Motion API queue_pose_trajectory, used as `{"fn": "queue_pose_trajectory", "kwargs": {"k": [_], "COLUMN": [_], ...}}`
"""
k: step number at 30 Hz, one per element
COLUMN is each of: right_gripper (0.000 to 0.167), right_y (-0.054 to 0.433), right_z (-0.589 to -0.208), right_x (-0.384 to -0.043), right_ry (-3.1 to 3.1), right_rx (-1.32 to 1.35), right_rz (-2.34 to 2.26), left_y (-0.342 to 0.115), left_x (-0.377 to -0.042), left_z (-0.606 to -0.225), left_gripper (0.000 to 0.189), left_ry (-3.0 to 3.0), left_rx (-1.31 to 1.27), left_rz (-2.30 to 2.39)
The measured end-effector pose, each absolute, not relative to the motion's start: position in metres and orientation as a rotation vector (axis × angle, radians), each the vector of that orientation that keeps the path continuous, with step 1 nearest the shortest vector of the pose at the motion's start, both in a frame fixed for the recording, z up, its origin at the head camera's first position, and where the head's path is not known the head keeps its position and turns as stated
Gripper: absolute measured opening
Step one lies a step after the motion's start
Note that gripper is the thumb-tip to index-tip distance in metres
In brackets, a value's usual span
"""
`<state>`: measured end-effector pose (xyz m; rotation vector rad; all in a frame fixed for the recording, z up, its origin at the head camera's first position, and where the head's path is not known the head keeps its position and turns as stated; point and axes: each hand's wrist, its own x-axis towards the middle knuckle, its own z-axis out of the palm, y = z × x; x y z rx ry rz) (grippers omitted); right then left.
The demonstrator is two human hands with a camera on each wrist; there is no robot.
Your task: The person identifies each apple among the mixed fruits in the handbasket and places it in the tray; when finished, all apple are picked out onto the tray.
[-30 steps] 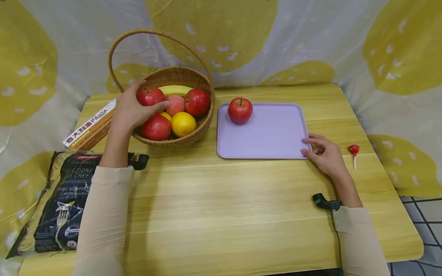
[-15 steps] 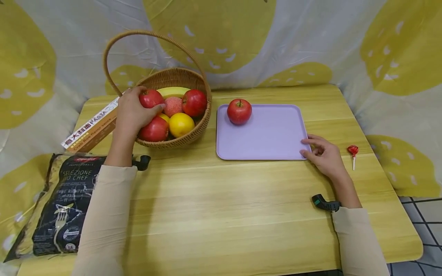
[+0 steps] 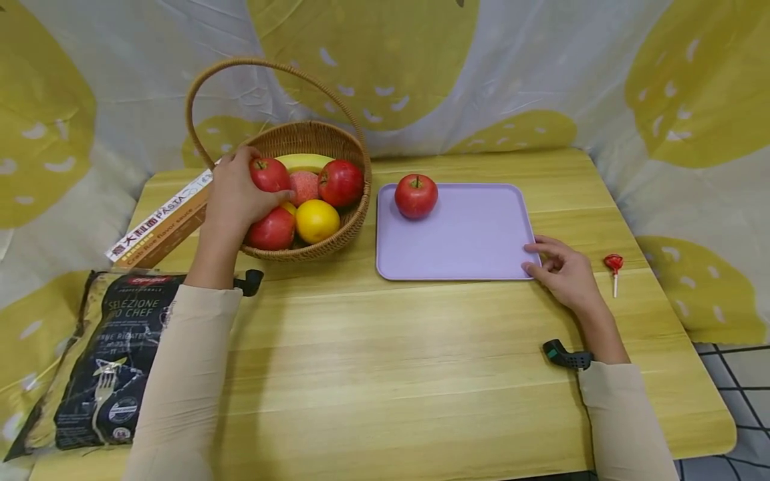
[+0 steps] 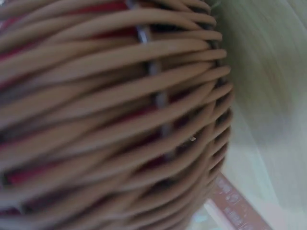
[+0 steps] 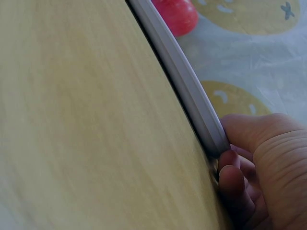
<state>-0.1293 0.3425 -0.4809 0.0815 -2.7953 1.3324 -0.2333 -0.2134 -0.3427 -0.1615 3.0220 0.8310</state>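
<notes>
At the basket's left side, my left hand [image 3: 236,194] curls round a red apple [image 3: 269,175], thumb on its near side and fingertips on its far side. The wicker basket [image 3: 309,133] also holds more red apples, a yellow lemon [image 3: 317,220], a rough pinkish-red fruit [image 3: 305,188] and a banana [image 3: 307,161]. In the left wrist view the woven wall [image 4: 115,105] hides that hand. My right hand [image 3: 568,274] pinches the front right corner of the lilac tray [image 3: 463,240]; the right wrist view shows thumb and fingers at its rim [image 5: 192,91]. One apple [image 3: 416,196] sits on the tray's back left.
A pasta box [image 3: 162,220] lies left of the basket, partly behind my left arm. A dark pasta bag [image 3: 114,354] is at the front left. Right of my right hand lies a red lollipop [image 3: 613,262]. The basket's tall handle [image 3: 265,63] arches over the fruit.
The basket shifts slightly left, then partly back right. My left hand and its apple move a little right and nearer. The right hand keeps its pinch on the tray.
</notes>
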Motion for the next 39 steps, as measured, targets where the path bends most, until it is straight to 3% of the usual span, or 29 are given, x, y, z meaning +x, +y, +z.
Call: {"fn": "queue_pose_trajectory", "kwargs": {"k": [29, 39], "right_gripper": [0.035, 0.037], "right_y": [0.345, 0.344], "right_z": [-0.486, -0.484], "right_x": [-0.135, -0.135], "right_ry": [-2.813, -2.797], "right_rx": [0.035, 0.066], "right_rz": [1.328, 1.348], "left_y": [-0.175, -0.143], "left_x": [-0.207, -0.203], "left_z": [-0.336, -0.340], "left_gripper": [0.096, 0.092], "left_ry": [3.068, 3.025], "left_rx": [0.049, 0.294], "left_rz": [1.123, 1.236]}}
